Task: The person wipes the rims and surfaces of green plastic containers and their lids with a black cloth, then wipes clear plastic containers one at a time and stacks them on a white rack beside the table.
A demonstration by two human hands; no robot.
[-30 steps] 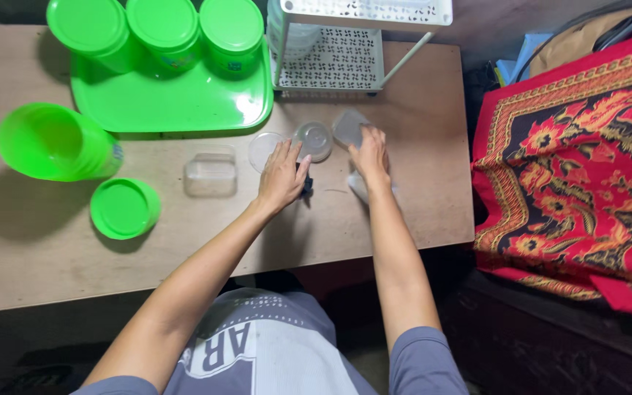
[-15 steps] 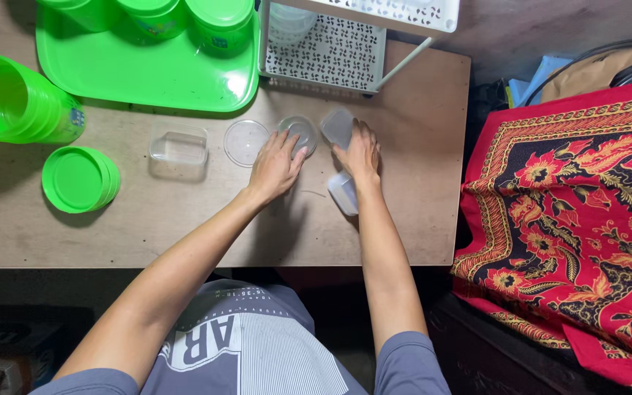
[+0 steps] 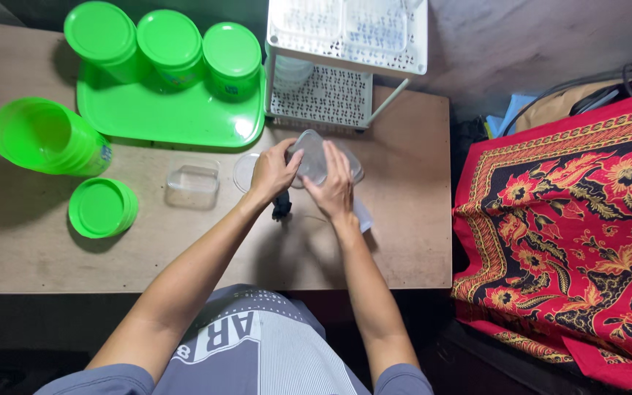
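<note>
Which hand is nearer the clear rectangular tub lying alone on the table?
Left. The left hand is just right of the clear rectangular tub, apart from it, gripping a clear container. The right hand is farther right, beyond the left.

Three lidded jars [image 3: 172,40] are standing on the tray [image 3: 162,117] — left of it, stacked cups [image 3: 45,139]; right, the rack [image 3: 334,66].

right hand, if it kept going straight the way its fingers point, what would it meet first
The right hand points up and away, fingers already on the clear plastic container both hands hold. Beyond that, probably the lower shelf of the white perforated rack, though depth is hard to judge.
</note>
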